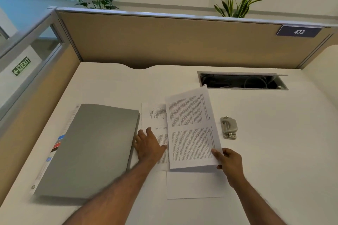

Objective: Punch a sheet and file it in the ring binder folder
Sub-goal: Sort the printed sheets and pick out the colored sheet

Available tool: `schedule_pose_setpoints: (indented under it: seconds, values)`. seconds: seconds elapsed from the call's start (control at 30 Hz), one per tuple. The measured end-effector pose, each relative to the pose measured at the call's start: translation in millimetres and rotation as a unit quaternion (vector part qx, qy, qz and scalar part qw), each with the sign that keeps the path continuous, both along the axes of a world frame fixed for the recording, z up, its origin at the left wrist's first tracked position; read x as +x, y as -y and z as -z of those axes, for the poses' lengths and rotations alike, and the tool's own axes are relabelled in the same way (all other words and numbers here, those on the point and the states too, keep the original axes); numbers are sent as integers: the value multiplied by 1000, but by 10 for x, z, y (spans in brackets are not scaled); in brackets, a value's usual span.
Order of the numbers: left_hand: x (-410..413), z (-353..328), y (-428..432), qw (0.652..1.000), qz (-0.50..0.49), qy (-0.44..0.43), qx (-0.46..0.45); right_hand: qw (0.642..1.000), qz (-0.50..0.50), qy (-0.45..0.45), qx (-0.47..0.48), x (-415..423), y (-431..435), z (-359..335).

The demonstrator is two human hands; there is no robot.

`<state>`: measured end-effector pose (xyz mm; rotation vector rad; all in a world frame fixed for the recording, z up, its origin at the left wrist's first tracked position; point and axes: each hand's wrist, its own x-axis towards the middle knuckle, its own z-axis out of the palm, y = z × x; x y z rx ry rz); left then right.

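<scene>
A grey ring binder folder (91, 148) lies closed on the white desk at the left, coloured index tabs sticking out of its left edge. My right hand (227, 162) pinches the lower right corner of a printed sheet (191, 129) and holds it lifted above the desk. My left hand (149, 144) rests flat with straight fingers on another printed sheet (154, 117) lying beside the folder. A small metal hole punch (229, 127) stands to the right of the lifted sheet, apart from both hands.
A blank white sheet (192, 185) lies near the front of the desk (274, 151). An open cable tray (241, 81) is cut into the desk at the back right. Beige partition walls (164, 40) close the back and left sides.
</scene>
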<state>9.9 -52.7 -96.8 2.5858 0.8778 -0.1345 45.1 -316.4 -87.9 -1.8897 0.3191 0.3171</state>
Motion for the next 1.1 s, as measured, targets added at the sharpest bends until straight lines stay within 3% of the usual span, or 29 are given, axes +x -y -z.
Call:
schedule_pose_setpoints:
  seconds: [0.27,0.63,0.77,0.87,1.1]
  values:
    - [44,-1,-53,993,-84,35,-76,999,-14,-8,-35,-18,-124,60]
    - [244,-89,13,982,-173,-36,-67,992,-91,-16,-84,-76,-662,144]
    - [324,-120,-38,974,-195,-57,-103,969,-129,24,-208,-67,-663,155]
    - [346,-123,-55,970,-206,-63,-115,958,-136,59,-245,-62,-646,180]
    - [314,-132,-160,960,-195,1,-202,951,-168,41,-255,-28,-672,183]
